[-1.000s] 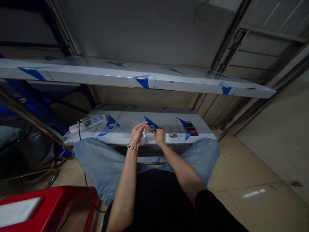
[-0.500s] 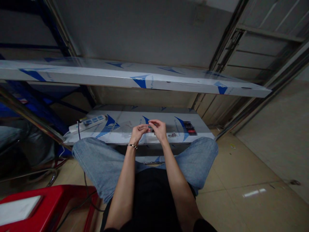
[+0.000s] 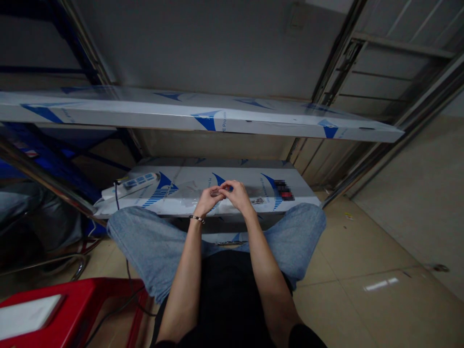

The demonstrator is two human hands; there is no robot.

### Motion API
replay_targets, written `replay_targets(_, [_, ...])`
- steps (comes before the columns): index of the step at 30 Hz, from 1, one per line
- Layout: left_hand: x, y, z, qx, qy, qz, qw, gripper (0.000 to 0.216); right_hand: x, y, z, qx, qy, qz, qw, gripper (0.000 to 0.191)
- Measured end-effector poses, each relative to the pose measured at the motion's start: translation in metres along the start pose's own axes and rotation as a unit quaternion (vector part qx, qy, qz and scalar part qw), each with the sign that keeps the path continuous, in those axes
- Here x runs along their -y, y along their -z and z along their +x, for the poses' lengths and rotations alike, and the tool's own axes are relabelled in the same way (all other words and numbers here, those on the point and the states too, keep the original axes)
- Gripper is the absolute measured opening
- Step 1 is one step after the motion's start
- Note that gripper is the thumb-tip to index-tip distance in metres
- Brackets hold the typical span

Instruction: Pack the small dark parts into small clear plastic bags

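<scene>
My left hand (image 3: pixel 209 199) and my right hand (image 3: pixel 237 193) meet just above the low shelf (image 3: pixel 188 191), fingertips pinched together on a small thing between them, too small to name. A beaded bracelet sits on my left wrist. A few small dark parts (image 3: pixel 258 201) lie on the shelf just right of my right hand. Both forearms reach forward over my knees in blue jeans.
A white power strip (image 3: pixel 130 184) with a black cable lies at the shelf's left end. An upper shelf (image 3: pixel 203 118) wrapped in blue-printed film overhangs the work area. A red stool (image 3: pixel 68 309) stands at the lower left. Tiled floor spreads to the right.
My right hand has come up from the shelf surface to meet my left hand, and both now pinch together. The clear film my left hand held a second ago no longer shows.
</scene>
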State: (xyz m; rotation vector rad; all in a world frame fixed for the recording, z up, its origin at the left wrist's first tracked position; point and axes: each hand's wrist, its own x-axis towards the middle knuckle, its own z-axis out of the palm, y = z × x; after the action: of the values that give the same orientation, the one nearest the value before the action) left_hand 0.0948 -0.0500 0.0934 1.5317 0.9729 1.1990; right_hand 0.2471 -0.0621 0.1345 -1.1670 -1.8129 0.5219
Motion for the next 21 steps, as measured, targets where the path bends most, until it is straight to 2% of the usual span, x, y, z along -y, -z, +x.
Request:
replay_targets(8, [-0.011, 0.002, -0.004, 0.017, -0.002, 0.037, 0.999, 0.019, 0.000, 0.007, -0.001, 0.074, 0.050, -0.006, 0.996, 0.005])
replay_targets(13, [-0.014, 0.004, -0.007, 0.052, 0.018, -0.007, 0.998, 0.033, 0.007, 0.010, -0.003, 0.057, 0.013, -0.012, 0.998, 0.012])
replay_targets(18, [-0.014, 0.008, -0.009, 0.110, 0.043, -0.031, 0.993, 0.037, 0.009, 0.010, -0.006, 0.078, -0.003, 0.051, 0.996, 0.013])
replay_targets(21, [-0.009, 0.009, -0.008, 0.132, 0.052, -0.057, 0.988, 0.037, 0.005, 0.009, -0.005, 0.075, -0.005, 0.039, 0.996, 0.010])
